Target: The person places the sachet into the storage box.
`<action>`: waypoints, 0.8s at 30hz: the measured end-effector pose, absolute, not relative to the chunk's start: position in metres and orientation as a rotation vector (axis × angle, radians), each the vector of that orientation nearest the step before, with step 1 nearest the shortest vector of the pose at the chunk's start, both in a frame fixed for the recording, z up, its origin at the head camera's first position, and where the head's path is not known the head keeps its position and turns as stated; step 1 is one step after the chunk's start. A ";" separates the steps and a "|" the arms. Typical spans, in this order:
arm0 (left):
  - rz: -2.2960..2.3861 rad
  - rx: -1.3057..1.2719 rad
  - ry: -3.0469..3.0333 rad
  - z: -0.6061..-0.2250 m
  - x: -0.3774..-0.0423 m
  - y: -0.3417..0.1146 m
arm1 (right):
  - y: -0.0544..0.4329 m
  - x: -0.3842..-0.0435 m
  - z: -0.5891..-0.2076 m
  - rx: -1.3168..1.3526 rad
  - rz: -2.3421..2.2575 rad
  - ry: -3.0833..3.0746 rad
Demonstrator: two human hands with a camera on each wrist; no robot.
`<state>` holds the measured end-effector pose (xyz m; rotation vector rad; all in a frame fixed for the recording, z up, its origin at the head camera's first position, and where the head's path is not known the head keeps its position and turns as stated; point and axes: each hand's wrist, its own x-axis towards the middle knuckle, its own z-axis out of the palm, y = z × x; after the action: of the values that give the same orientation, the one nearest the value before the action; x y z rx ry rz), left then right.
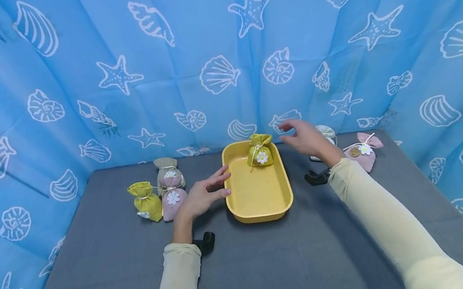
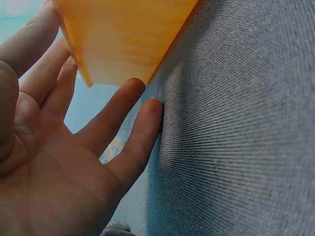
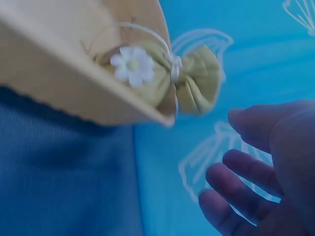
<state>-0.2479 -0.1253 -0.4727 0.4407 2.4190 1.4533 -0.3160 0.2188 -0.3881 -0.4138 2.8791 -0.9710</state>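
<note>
Pale sleeves point(image 1: 176, 282) nearest the camera, black wrist mounts point(image 1: 205, 243) just ahead of the cuffs. Left hand point(image 1: 203, 196) at the tray's point(image 1: 258, 193) left wall: fingers straight and spread, some apparently touching the rim, nothing gripped. Right hand point(image 1: 306, 139) just off the far right corner: fingers loosely bent, wide gap to the thumb, holding nothing. Yellow pouch point(image 1: 258, 149) sits inside the tray at its far end, leaning, tied neck sticking past the rim.

Risks, my read: pouch looks top-heavy on that edge; a knock to the neck could slump it into the tray or tip it out the back. Tray isn't clamped by the left hand, so a sideways push could skid it. Right wrist is close to the white pouch point(image 1: 326, 131), partly hidden; a careless pull-back might snag it or the pink pouch point(image 1: 362, 150) beside it.

Tabletop point(image 1: 250, 271): plain grey cloth, likely grippy enough but could ruck. Green-yellow, grey and rose pouches point(image 1: 173, 205) bunched left of the tray. Blue curtain point(image 1: 195, 20), white shells and starfish, behind and both sides.
</note>
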 end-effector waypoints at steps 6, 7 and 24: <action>1.413 0.436 2.420 -0.471 -0.246 -0.128 | 0.251 -0.303 -0.389 -0.279 -0.992 2.958; 1.413 0.439 2.418 -0.471 -0.245 -0.128 | 0.257 -0.302 -0.389 -0.251 -0.982 2.978; 1.431 0.514 2.422 -0.473 -0.246 -0.126 | 0.304 -0.316 -0.422 0.072 -1.017 2.976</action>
<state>-0.2463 -0.1265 -0.4726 0.5144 2.4225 1.4314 -0.3162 0.3044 -0.4221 0.0724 2.9760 -1.0170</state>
